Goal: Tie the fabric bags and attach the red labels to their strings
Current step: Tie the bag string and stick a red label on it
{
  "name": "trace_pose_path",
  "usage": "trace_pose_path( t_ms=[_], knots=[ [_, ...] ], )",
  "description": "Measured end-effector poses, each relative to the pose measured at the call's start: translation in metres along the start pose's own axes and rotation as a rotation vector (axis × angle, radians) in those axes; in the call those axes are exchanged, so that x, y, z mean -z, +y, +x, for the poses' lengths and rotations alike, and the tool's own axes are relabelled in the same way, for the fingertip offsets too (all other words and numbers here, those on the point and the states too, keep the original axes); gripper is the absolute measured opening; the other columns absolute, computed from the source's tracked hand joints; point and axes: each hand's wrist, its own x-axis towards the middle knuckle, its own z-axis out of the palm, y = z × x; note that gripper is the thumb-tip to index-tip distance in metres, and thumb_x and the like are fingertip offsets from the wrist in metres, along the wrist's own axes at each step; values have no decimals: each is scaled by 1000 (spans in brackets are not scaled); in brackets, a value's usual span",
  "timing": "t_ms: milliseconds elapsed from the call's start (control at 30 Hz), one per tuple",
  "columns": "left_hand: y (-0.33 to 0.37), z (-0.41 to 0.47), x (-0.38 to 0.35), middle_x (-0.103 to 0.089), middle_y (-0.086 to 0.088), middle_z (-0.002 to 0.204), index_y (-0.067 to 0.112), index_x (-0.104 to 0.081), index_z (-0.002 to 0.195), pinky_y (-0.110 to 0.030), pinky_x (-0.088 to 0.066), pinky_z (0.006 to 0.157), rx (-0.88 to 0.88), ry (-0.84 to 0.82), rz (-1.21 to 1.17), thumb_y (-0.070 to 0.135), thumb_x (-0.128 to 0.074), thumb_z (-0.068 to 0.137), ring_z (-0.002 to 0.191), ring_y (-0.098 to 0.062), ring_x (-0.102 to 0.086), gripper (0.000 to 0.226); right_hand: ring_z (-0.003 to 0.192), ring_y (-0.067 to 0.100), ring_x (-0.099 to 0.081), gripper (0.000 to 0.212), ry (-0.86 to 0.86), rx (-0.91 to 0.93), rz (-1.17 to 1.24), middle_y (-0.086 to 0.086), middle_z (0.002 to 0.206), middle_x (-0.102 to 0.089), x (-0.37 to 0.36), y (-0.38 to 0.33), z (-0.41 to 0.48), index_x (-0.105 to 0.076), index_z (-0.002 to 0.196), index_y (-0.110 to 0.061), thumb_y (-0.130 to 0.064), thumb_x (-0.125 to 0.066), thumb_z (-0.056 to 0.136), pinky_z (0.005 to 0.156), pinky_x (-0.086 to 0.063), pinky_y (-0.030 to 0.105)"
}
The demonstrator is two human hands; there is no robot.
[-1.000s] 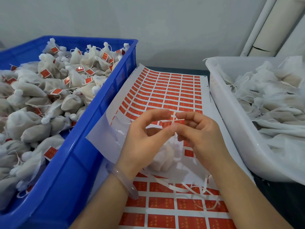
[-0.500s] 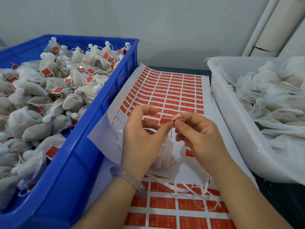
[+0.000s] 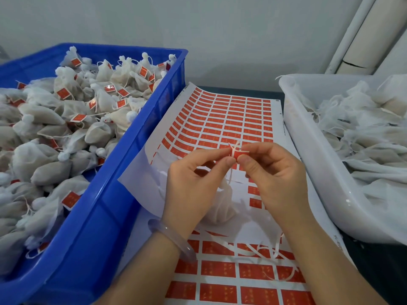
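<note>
I have the red label (image 3: 237,154) pinched just above the centre of the frame. My left hand (image 3: 193,181) clamps its left edge between thumb and forefinger and my right hand (image 3: 275,179) clamps its right edge the same way, with the other fingers of both hands loosely curled underneath. The label seems to be folded around the white string (image 3: 230,177). The string's short ends poke up above it, and the rest drops to the fabric bag (image 3: 222,205), which lies on the label sheet (image 3: 231,119) below my hands, partly hidden by my left palm. I judge the label to be thin, sticky paper that weighs almost nothing, creases easily and is unforgiving once glue meets glue, so I should grip it by the edges and press the halves flat. The string looks limp and thin and likely to slide out unless it is trapped in the fold. The bag looks soft and light and should slump rather than resist a pull. Each label carries small pale marks, and there is tiny print on the sheet's right margin, but both are too small to read, and I see no brand. Tagged bags (image 3: 66,119) fill the blue crate (image 3: 141,137) at upper left, and untagged ones (image 3: 363,137) fill the white tub (image 3: 308,155) at right.
</note>
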Motion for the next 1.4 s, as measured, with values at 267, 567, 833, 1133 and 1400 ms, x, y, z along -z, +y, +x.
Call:
trace_pose_path(
  t_ms=[267,567,833,1133,1400],
  knots=[
    [-3,2,1,-68,27,81,36,-64,90,-11,-52,74,56,-6,-114,40,-59,68,86,1,-65,23,81,-3,-65,9,-72,56,-16,-28,79,-67,-2,-2,1,-63,82,-34,-32,-61,73,63,-48,6],
    [-4,-1,-2,-61,25,88,41,-57,90,-3,-45,74,8,16,26,42,-53,74,89,10,-59,17,81,-1,-67,11,4,94,-49,-20,85,-70,-4,-2,-2,-65,83,-33,-29,-67,73,67,-49,7],
    [-4,-3,-4,-58,23,89,33,-56,94,-1,-44,78,-42,17,145,40,-49,77,81,5,-60,20,76,-6,-66,12,50,95,-95,-29,76,-67,-4,-2,-1,-64,78,-34,-32,-71,67,63,-47,4],
    [-4,-3,-4,-53,26,89,30,-55,96,1,-41,80,-97,19,218,35,-47,80,80,5,-57,19,73,2,-64,8,59,91,-163,-21,77,-67,-6,0,-1,-61,73,-37,-40,-68,69,59,-49,10],
    [-4,-1,0,-59,27,91,39,-55,92,-10,-50,81,36,64,116,47,-45,75,90,-2,-62,21,80,-1,-58,38,110,-9,-226,-20,89,-58,-6,4,1,-50,88,-35,-55,-66,60,60,-46,5]
  ],
)
